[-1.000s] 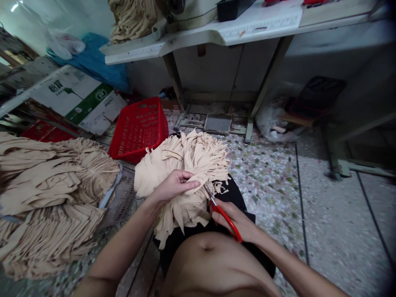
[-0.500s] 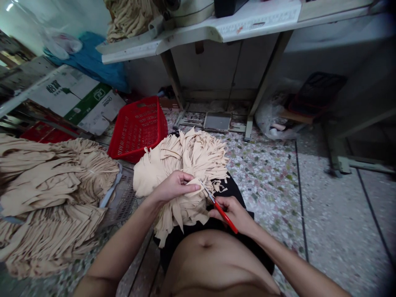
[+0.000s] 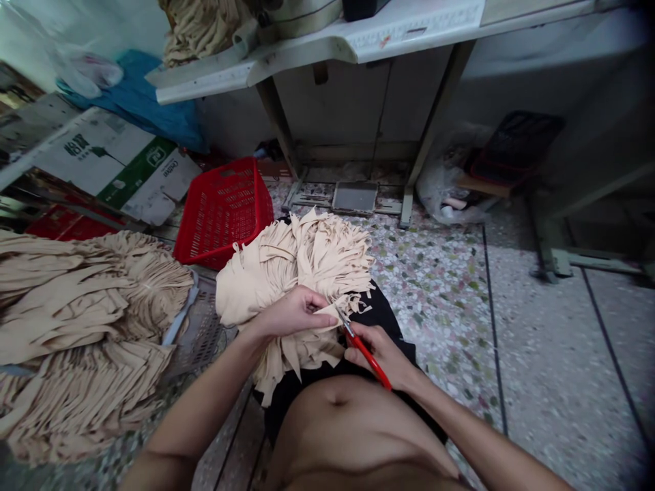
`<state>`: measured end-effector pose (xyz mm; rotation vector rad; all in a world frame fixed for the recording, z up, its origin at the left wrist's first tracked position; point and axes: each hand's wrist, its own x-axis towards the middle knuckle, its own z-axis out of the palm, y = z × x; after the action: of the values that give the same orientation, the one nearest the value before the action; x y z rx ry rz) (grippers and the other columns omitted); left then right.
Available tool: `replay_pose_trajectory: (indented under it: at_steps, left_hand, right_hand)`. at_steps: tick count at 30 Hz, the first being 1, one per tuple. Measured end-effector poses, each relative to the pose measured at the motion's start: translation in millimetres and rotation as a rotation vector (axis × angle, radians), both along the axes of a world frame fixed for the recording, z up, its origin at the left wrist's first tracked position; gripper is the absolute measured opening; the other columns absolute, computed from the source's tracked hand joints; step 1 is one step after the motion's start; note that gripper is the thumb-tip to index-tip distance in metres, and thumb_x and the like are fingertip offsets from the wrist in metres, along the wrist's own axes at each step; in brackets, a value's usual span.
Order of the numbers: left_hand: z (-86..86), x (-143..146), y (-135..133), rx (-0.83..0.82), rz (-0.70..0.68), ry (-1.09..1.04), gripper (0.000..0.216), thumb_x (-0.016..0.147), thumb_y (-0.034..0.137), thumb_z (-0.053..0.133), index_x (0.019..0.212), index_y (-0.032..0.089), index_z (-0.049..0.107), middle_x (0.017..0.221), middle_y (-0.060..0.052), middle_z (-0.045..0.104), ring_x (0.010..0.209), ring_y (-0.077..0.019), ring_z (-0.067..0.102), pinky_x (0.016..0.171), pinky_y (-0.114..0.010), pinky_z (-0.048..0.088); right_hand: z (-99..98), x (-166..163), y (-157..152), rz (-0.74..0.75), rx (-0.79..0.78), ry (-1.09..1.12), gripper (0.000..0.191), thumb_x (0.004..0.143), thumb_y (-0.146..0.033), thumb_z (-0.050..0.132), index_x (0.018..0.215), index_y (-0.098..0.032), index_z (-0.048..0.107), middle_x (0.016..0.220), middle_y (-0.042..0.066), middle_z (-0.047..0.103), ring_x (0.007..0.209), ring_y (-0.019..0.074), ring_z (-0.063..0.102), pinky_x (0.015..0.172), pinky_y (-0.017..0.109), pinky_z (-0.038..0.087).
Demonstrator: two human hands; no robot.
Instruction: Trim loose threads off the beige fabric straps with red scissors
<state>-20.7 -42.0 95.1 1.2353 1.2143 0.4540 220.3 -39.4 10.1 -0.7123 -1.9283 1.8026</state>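
A large bundle of beige fabric strips (image 3: 291,273) lies on my lap, on black cloth (image 3: 381,317). My left hand (image 3: 291,312) pinches one strip from the bundle between thumb and fingers. My right hand (image 3: 379,354) grips red-handled scissors (image 3: 364,353). Their metal blades reach the pinched strip, right next to my left fingertips. Below the hands, the lower strip ends hang over my bare belly (image 3: 348,423).
A heap of similar beige strips (image 3: 86,320) fills a grey plastic basket (image 3: 199,334) on my left. A red plastic basket (image 3: 222,211) stands beyond the bundle, before a flattened cardboard box (image 3: 105,160). A white-topped work table (image 3: 317,41) stands ahead on a terrazzo floor (image 3: 440,300).
The whole view has drifted slightly left and up. My right hand and the scissors have shifted a little toward the pinched strip, and my left hand keeps its pinch.
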Motion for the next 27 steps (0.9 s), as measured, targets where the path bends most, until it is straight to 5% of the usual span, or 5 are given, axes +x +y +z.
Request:
replay_pose_trajectory:
  at_steps: [9,15,21,24,27]
  left_hand:
    - [6.8,4.9,-2.5,0.163,-0.110,0.047,0.031,0.090,0.041,0.069,0.079,0.013,0.074,0.073,-0.002,0.059,0.068,-0.0128,0.050,0.062,-0.023,0.039]
    - [1.6,-26.1,-20.1,0.006,-0.501,0.005,0.029,0.088,0.046,0.074,0.090,0.018,0.081,0.075,-0.005,0.064,0.067,-0.0149,0.054,0.060,-0.025,0.040]
    - [-36.7,-46.8,-41.5,-0.141,-0.514,0.033,0.035,0.085,0.052,0.076,0.089,0.018,0.081,0.074,-0.004,0.071,0.064,-0.0137,0.058,0.059,-0.022,0.042]
    - [-18.8,-51.8,-40.2,-0.219,-0.456,0.017,0.036,0.084,0.051,0.077,0.098,0.018,0.080,0.078,-0.005,0.074,0.065,-0.0145,0.063,0.059,-0.022,0.047]
    - [7.1,-54.0,-25.2,-0.023,-0.128,0.075,0.036,0.089,0.047,0.072,0.107,0.016,0.076,0.089,-0.008,0.074,0.075,-0.0160,0.066,0.066,-0.024,0.051]
  right_hand:
    - [-16.0,4.5,-12.6,-0.154,-0.004,-0.074,0.057,0.081,-0.062,0.077,0.061,-0.020,0.043,0.056,-0.007,0.034,0.055,0.0106,0.028,0.051,0.024,0.023]
    - [-29.4,9.0,-15.1,-0.296,-0.127,-0.006,0.053,0.075,-0.059,0.084,0.065,-0.020,0.049,0.055,-0.007,0.042,0.052,0.0104,0.035,0.049,0.023,0.028]
    - [-33.5,0.4,6.0,-0.446,-0.299,0.018,0.051,0.072,-0.058,0.087,0.068,-0.022,0.052,0.051,-0.006,0.051,0.044,0.0116,0.044,0.042,0.024,0.034]
    - [-29.4,-1.9,14.9,-0.476,-0.275,0.037,0.050,0.071,-0.058,0.088,0.068,-0.022,0.052,0.051,-0.005,0.052,0.043,0.0123,0.047,0.042,0.024,0.036]
    - [-23.0,-3.5,20.4,-0.490,-0.283,0.023,0.052,0.070,-0.059,0.088,0.067,-0.022,0.052,0.050,-0.005,0.053,0.041,0.0125,0.048,0.041,0.024,0.035]
